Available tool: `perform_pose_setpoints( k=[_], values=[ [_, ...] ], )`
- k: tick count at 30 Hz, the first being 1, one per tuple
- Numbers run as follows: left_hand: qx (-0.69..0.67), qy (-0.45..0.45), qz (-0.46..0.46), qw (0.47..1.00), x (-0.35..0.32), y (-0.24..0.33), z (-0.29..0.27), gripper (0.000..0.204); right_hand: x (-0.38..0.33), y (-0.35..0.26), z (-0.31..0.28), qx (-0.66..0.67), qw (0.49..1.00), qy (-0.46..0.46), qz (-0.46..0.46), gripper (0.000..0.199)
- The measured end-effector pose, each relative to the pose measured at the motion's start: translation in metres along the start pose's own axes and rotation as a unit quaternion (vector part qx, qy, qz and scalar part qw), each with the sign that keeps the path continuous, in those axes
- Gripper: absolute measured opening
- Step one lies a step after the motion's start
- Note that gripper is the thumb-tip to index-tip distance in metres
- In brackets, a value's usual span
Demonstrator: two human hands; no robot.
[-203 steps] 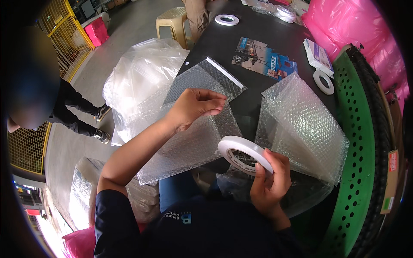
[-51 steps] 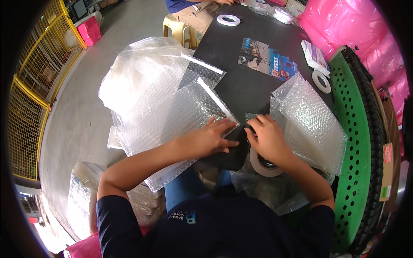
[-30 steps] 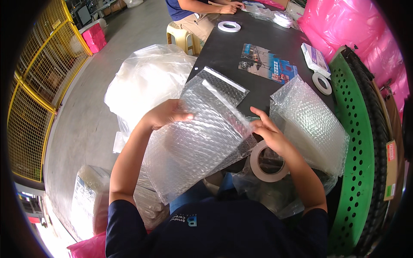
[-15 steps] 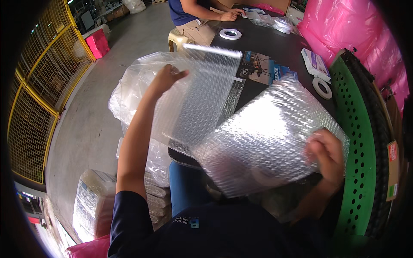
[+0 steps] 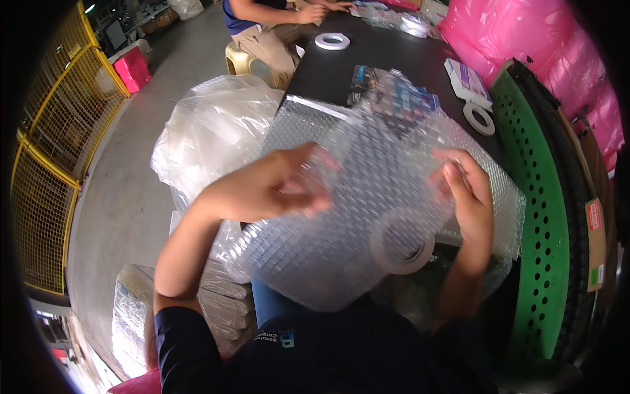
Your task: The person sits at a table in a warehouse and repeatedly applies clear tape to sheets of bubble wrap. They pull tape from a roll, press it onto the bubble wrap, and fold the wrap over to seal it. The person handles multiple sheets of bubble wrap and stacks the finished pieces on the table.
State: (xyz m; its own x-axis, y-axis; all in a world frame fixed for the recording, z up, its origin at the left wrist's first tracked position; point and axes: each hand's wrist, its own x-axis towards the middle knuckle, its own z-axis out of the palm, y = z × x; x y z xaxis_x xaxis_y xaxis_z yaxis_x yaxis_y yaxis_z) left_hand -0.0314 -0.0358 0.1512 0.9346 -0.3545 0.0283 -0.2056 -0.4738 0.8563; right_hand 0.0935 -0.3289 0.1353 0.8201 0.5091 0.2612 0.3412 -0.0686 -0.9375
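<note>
A sheet of clear bubble wrap (image 5: pixel 341 256), possibly a bag, is spread in front of me between both hands. My left hand (image 5: pixel 262 184) has thumb and fingers curled at its left part; the fingertips are slightly blurred and show paler through the film. At its right side my right hand (image 5: pixel 469 194) pinches the plastic with bent fingers. Beneath the wrap, a wide tape roll (image 5: pixel 420 257) shows partly through. More bubble wrap (image 5: pixel 295 121) with a white strip along its edge lies on the black table (image 5: pixel 308 75). Another piece (image 5: pixel 502 190) sits by the right hand.
Printed cards (image 5: pixel 407 98) lie beyond the wrap. White tape rolls (image 5: pixel 478 119) and a white box (image 5: pixel 468 84) are at the right, beside a green perforated panel (image 5: pixel 525 217). A large plastic bag (image 5: pixel 210 125) stands left. Across the table another person (image 5: pixel 262 33) sits.
My left hand has come down and inward to the bubble wrap. My right hand has shifted up and left. A clear piece now spans between them, and the view has tilted slightly.
</note>
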Motion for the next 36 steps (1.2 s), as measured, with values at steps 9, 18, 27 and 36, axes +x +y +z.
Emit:
perform_pose_setpoints(
  k=[9,18,27,36],
  values=[
    [0.239,0.095,-0.305,0.917,-0.06,-0.124,-0.033,0.059,-0.043,0.068,0.023,-0.537,0.829,-0.071,-0.14,0.033],
    [0.332,0.085,-0.108,0.933,-0.034,-0.083,0.006,0.034,-0.052,0.035,0.005,-0.284,0.952,-0.092,-0.067,0.027],
    [-0.475,0.01,-0.219,0.852,0.019,-0.019,0.075,0.019,-0.053,0.014,0.029,-0.297,0.925,0.035,-0.235,0.027],
    [-0.434,0.039,-0.211,0.875,0.028,-0.048,0.043,0.011,-0.055,0.011,0.046,-0.267,0.945,-0.024,-0.187,0.031]
  ],
)
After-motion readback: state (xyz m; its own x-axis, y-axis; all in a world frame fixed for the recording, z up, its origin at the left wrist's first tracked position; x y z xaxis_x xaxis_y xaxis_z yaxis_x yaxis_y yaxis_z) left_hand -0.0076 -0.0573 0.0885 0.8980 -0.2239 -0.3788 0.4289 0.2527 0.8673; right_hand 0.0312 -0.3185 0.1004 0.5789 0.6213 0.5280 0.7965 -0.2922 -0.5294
